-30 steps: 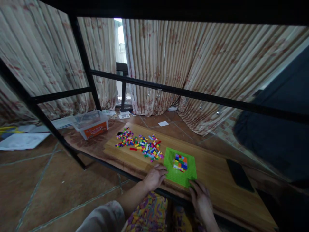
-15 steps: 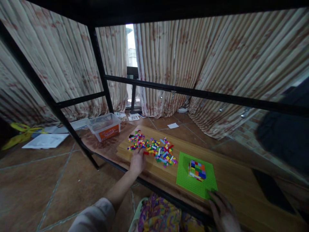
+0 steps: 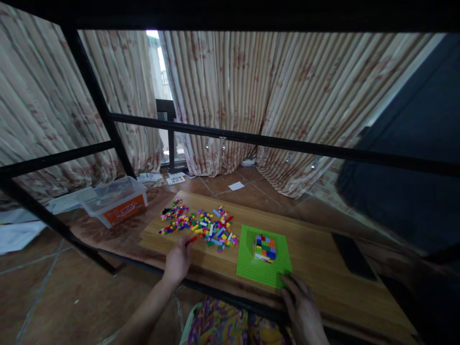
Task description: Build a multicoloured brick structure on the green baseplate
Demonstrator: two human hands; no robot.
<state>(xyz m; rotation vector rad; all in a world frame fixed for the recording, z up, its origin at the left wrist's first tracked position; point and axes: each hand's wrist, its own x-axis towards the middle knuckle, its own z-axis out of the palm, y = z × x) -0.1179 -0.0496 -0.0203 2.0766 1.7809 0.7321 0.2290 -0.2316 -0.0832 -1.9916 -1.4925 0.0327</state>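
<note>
A green baseplate (image 3: 251,268) lies on a wooden board (image 3: 316,254), with a small block of coloured bricks (image 3: 265,247) built on it. A spread of loose coloured bricks (image 3: 201,225) lies to its left. My left hand (image 3: 178,261) is closed on a thin red brick (image 3: 191,240) at the near edge of the loose bricks. My right hand (image 3: 300,299) rests with fingers spread on the near right corner of the baseplate.
A clear plastic box with an orange label (image 3: 115,201) stands at the left end of the mat. A dark flat phone-like slab (image 3: 352,256) lies on the board's right. Black frame bars (image 3: 251,136) cross the view; curtains hang behind, papers lie on the tiled floor.
My left hand went from the baseplate's left edge out to the loose bricks and now holds a red brick. The right hand has stayed at the baseplate's near corner. The camera has shifted.
</note>
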